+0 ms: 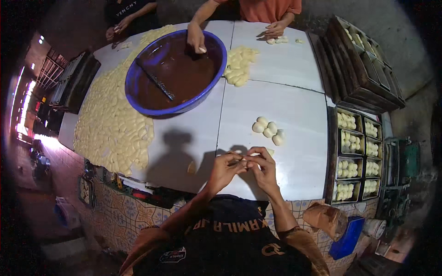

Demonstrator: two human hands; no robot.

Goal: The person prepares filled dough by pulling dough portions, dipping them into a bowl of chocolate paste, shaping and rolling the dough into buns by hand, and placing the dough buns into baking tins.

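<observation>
My left hand (224, 171) and my right hand (263, 171) meet over the near part of the white table (294, 177). Both are closed, fingertips pinched together at one spot. Whatever lies between them is too small and covered to make out. Just beyond my hands sits a cluster of several pale dough balls (268, 129), touching one another. A flat scrap of dough (191, 167) rests on the table left of my left hand. Farther left spreads a broad layer of flattened dough pieces (110, 124), overlapping.
A blue basin (130, 87) holds brown filling (184, 69) and a dark stick (156, 82). Across the table, a person's hand (196, 39) reaches into it. Baking tins (362, 156) with dough balls stand at the right, below stacked tins (363, 69). More flat dough (239, 64) lies beside the basin.
</observation>
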